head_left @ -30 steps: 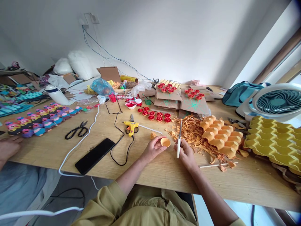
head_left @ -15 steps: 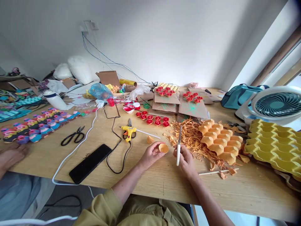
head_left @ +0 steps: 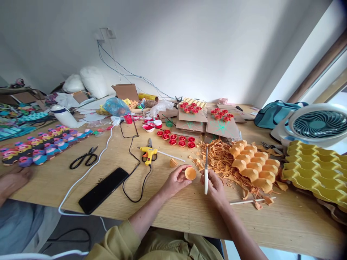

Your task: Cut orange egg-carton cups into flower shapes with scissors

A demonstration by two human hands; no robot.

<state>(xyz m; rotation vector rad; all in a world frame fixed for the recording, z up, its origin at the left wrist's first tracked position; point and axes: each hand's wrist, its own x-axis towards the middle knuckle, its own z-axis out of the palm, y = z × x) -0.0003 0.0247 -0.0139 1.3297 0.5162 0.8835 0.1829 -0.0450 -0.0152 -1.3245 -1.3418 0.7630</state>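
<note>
- While the left hand (head_left: 176, 183) grips a small orange cup (head_left: 190, 173) between thumb and fingers, its opening toward the person, the right hand (head_left: 215, 186) has its fingers closed around white-handled scissors (head_left: 206, 182).
- The scissors point away from the person, near the cup but apart from it.
- Orange scraps (head_left: 217, 159) lie beside an orange egg tray (head_left: 255, 162).
- Left of the cup, a yellow glue gun (head_left: 149, 154) rests on the table (head_left: 173, 211).
</note>
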